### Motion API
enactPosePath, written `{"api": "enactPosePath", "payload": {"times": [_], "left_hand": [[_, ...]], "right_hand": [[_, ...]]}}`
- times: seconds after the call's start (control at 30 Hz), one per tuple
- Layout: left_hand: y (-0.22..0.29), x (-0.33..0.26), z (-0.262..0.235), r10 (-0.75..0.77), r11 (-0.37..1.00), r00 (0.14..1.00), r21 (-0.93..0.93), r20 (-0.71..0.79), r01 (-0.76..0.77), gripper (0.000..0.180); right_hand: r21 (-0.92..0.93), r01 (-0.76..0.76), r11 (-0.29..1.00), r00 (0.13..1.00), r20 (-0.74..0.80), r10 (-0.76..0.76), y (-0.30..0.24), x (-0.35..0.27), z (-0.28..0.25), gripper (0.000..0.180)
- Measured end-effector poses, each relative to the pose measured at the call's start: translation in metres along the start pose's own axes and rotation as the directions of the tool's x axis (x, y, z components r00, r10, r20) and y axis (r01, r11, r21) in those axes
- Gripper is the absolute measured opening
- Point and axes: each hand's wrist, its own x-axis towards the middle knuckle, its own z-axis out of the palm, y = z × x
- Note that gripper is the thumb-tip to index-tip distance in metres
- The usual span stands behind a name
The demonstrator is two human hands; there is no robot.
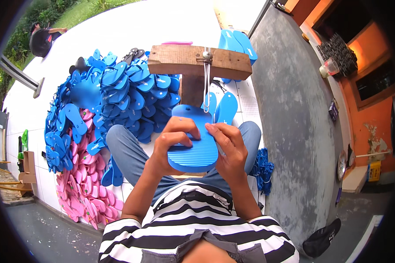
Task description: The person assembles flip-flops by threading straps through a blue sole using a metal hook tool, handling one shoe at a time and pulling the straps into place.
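Between my hands is a blue flip-flop sole (193, 157) with a ridged surface, its far end at the foot of a wooden T-shaped stand (175, 61). My left hand (175, 139) is closed on the sole's left side, with bent fingertips pressing its top. At the right edge my right hand (229, 143) pinches the sole with thumb and fingers; the thumb's contact is partly hidden. A thin metal rod or wire (206, 83) hangs from the stand's crossbar and reaches down to the sole. No strap shows on this sole.
Blue flip-flops (123, 87) lie heaped on the left, with pink flip-flops (85, 184) nearer me. More blue soles (227, 107) rest just beyond my right hand. A bundle of blue straps (263, 173) lies beside my right knee. Another person (41, 39) sits far left.
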Motion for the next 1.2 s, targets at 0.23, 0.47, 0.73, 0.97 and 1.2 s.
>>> {"api": "enactPosePath", "payload": {"times": [0.23,0.47,0.73,0.97,1.2], "left_hand": [[-0.02,0.025,-0.002,0.03,0.999,0.997,0.045,-0.072,-0.027,0.057],[0.001,0.038,0.014,-0.258,0.964,0.935,0.002,-0.244,0.267,0.056],[-0.028,0.096,0.003,-0.198,0.648,0.952,0.697,-0.234,0.306,0.055],[-0.027,0.074,-0.024,0.031,0.771,0.939,0.606,-0.342,0.195,0.044],[-0.003,0.019,-0.017,-0.151,0.867,0.988,0.477,-0.019,0.142,0.02]], "right_hand": [[0.186,-0.105,0.977,0.98,-0.147,0.133,0.01,0.019,0.013,0.035],[0.203,-0.189,0.961,0.963,-0.151,0.221,0.003,0.025,0.009,0.025],[0.281,-0.44,0.853,0.851,-0.171,0.496,0.026,0.058,0.039,0.014],[0.272,-0.627,0.73,0.754,-0.026,0.657,0.029,0.047,0.057,0.027],[0.507,-0.858,0.082,0.507,0.808,0.301,-0.001,-0.065,0.091,0.032]]}}
